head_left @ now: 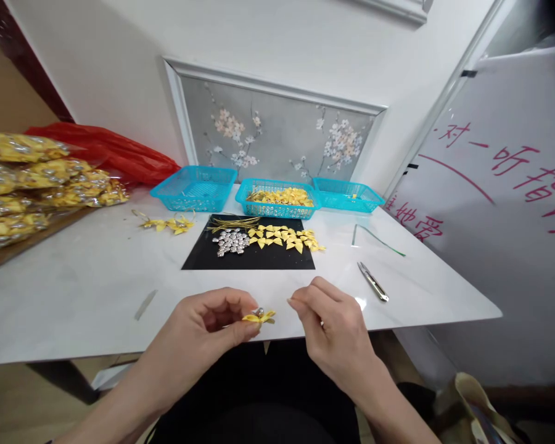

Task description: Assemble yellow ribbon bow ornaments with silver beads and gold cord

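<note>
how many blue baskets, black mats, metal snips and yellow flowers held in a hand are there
blue baskets: 3
black mat: 1
metal snips: 1
yellow flower in left hand: 1
total: 6

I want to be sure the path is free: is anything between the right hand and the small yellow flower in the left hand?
Nothing visible does. The left hand pinches the yellow flower at the table edge; the right hand is beside it, apart, with only bare table in the gap. The clippers lie farther right.
</note>
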The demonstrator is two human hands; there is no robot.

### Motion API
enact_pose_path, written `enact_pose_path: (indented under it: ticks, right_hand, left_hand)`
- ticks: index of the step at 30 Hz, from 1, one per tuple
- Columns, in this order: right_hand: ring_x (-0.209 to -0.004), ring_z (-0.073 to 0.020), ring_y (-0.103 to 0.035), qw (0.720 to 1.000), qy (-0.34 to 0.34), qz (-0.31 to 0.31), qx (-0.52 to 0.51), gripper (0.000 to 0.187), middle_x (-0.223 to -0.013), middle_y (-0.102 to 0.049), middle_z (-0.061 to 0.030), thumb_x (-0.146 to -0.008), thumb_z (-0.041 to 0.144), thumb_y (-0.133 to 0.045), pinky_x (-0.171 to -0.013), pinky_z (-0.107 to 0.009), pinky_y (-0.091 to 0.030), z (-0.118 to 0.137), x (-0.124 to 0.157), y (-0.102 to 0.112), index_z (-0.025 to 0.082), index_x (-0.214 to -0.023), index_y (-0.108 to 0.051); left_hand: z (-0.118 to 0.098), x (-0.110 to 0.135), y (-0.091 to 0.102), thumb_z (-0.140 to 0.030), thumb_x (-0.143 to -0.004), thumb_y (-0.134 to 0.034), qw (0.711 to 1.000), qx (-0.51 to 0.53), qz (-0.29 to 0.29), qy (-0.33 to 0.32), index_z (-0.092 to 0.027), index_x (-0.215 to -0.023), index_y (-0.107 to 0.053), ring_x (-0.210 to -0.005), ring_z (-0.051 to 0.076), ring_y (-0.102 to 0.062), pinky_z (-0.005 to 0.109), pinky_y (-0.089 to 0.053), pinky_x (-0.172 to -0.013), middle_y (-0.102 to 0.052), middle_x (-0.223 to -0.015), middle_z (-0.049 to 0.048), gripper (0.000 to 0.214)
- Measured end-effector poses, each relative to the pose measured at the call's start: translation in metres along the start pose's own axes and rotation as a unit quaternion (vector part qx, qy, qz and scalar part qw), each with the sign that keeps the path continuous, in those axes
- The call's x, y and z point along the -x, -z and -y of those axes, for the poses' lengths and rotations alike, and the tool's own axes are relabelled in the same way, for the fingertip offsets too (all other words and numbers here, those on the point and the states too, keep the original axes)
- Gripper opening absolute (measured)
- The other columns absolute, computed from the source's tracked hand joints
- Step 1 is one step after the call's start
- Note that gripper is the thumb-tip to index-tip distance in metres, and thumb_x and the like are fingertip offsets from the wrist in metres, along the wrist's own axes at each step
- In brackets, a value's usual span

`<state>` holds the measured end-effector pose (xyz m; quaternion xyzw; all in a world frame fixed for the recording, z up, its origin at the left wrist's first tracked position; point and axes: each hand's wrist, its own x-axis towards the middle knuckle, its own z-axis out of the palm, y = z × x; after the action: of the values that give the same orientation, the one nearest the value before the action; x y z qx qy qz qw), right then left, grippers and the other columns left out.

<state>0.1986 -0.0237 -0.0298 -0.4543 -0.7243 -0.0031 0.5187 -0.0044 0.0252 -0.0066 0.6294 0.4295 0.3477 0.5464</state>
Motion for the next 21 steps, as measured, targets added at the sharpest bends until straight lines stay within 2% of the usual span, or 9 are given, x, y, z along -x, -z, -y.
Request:
enact_pose_path:
  ticks: [7,13,21]
  right_hand:
    - [-0.058,-0.0110,-0.050,0.999,0.007,-0.015,-0.046,0.026,-0.068,-0.052,0.0020,-0.098,0.003,-0.052,-0.053,-0.022,-0.037,0.012,-0.006,0.000,0.018,-0.078,-0.060]
    - [-0.057,-0.0130,-0.049,0.997,0.051,-0.061,0.004,0.025,-0.067,-0.054,0.0002,-0.095,-0.001,-0.052,-0.053,-0.026,-0.037,0.015,-0.005,0.003,0.018,-0.083,-0.063]
    - [-0.058,-0.0134,-0.047,0.987,0.096,-0.122,0.050,0.029,-0.068,-0.055,0.0007,-0.089,-0.009,-0.053,-0.052,-0.029,-0.036,0.024,-0.002,0.018,0.019,-0.093,-0.063]
  left_hand:
    - [-0.001,0.000,0.001,-0.034,-0.075,-0.087,1.000,-0.019,0.008,0.007,-0.023,-0.073,-0.078,-0.070,0.016,-0.063,0.023,-0.051,-0.066,-0.071,-0.072,-0.0005,0.015]
    - [0.001,0.002,0.003,-0.038,-0.075,-0.090,1.000,0.017,0.018,0.013,-0.024,-0.076,-0.082,-0.074,0.018,-0.067,0.024,-0.054,-0.070,-0.076,-0.077,0.0011,0.016]
    - [0.003,0.003,0.005,-0.039,-0.074,-0.094,0.997,0.073,0.016,0.031,-0.024,-0.078,-0.083,-0.077,0.014,-0.069,0.020,-0.056,-0.073,-0.078,-0.080,-0.0001,0.019]
